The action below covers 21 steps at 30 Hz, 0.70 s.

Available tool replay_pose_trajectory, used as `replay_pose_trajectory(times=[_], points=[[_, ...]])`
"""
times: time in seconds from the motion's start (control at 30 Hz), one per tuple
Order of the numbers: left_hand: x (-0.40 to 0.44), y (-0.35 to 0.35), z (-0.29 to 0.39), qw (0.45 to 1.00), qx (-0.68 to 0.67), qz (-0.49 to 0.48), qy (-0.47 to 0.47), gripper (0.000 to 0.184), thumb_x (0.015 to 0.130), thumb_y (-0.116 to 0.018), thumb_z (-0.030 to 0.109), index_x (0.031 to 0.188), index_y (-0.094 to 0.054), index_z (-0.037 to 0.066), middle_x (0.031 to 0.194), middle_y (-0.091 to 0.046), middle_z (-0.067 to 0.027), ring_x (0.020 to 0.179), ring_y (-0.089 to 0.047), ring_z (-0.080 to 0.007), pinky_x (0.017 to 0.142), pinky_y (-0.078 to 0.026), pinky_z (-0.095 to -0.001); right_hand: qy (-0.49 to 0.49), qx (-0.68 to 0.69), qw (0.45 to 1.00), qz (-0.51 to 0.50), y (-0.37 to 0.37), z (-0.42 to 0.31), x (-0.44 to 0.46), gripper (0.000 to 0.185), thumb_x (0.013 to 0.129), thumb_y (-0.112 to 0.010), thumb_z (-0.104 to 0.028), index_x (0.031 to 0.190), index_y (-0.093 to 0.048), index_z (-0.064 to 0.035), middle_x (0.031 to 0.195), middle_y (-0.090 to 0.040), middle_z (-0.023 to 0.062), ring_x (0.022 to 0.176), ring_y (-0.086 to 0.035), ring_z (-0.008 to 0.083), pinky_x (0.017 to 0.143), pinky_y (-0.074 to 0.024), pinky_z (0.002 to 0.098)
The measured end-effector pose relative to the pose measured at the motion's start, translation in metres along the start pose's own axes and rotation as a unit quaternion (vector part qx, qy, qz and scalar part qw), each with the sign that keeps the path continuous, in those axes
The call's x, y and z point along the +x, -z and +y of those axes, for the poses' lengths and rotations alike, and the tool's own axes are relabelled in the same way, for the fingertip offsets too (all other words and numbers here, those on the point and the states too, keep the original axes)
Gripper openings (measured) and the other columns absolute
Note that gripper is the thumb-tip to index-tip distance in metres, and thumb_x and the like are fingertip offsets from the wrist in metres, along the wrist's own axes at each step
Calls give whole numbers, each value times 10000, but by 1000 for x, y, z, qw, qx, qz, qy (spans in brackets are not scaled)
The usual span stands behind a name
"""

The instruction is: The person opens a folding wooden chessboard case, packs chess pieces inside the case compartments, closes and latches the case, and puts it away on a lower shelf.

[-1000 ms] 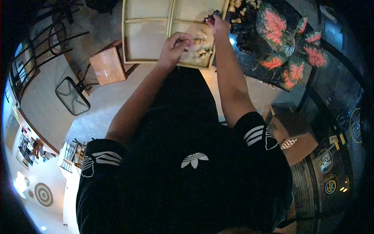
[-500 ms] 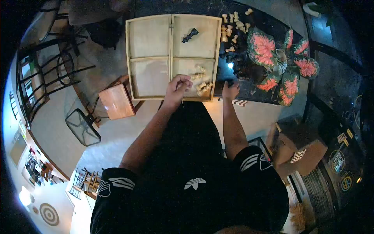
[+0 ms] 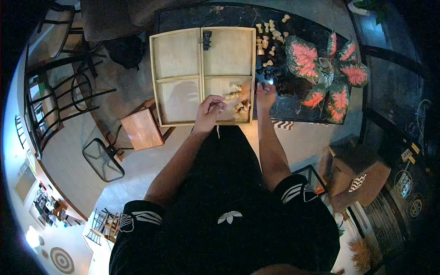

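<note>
My left hand (image 3: 210, 112) hovers over the lower part of an open wooden chess box (image 3: 253, 55), fingers loosely curled and apart, with nothing visible in them. Beside its fingertips, several light chess pieces (image 3: 239, 107) lie in the lower right compartment. A black chess piece (image 3: 207, 40) rests against the middle divider in the upper right compartment. Just outside the box's right edge is my right hand (image 3: 266, 97), its fingers bent together near dark chess pieces (image 3: 266, 73). Whatever it may hold is lost against the dark tabletop.
Several light chess pieces (image 3: 266, 39) stand and lie on the black marbled table (image 3: 302, 110), right of the box. A plant with pink and green leaves (image 3: 305, 57) sits farther right. Left of the table are a wooden stool (image 3: 142, 129) and black metal chairs (image 3: 73, 98).
My right hand has moved up and slightly left, closer to the box. The black piece in the box has shifted toward the divider's top end and turned. My left hand stays nearly in place.
</note>
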<state>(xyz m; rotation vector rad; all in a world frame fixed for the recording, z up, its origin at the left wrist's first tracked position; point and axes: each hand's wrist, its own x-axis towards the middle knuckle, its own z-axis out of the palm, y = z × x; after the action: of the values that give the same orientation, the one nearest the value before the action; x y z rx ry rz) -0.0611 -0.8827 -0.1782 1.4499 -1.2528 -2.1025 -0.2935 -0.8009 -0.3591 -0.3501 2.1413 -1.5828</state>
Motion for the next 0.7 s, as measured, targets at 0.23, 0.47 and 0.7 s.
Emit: replay_pose_trajectory(times=[0.23, 0.47, 0.7], points=[[-2, 8, -5, 999, -19, -17, -38, 197, 1026, -532, 72, 1207, -596, 29, 1058, -692, -74, 945, -649, -143, 847, -517, -292, -42, 80, 989, -117, -83, -25, 24, 186, 871, -727, 30, 1007, -599, 22, 878, -652, 85, 757, -655, 173, 689, -597, 319], [-6, 1, -11, 999, -31, 5, -40, 173, 1017, -536, 50, 1176, -601, 28, 1019, -681, -87, 947, -658, -161, 820, -534, -311, -215, 295, 930, -40, -91, -42, 35, 114, 953, -643, -76, 994, -595, 18, 876, -630, 100, 788, -652, 209, 742, -598, 360], [-7, 3, -14, 999, -13, 6, -45, 190, 1025, -512, 21, 1192, -603, 24, 1078, -690, -75, 968, -655, -147, 828, -539, -293, -108, 540, 824, -134, -27, 137, 73, 246, 911, -739, -90, 1055, -625, 73, 910, -691, 154, 667, -698, 241, 570, -614, 365]])
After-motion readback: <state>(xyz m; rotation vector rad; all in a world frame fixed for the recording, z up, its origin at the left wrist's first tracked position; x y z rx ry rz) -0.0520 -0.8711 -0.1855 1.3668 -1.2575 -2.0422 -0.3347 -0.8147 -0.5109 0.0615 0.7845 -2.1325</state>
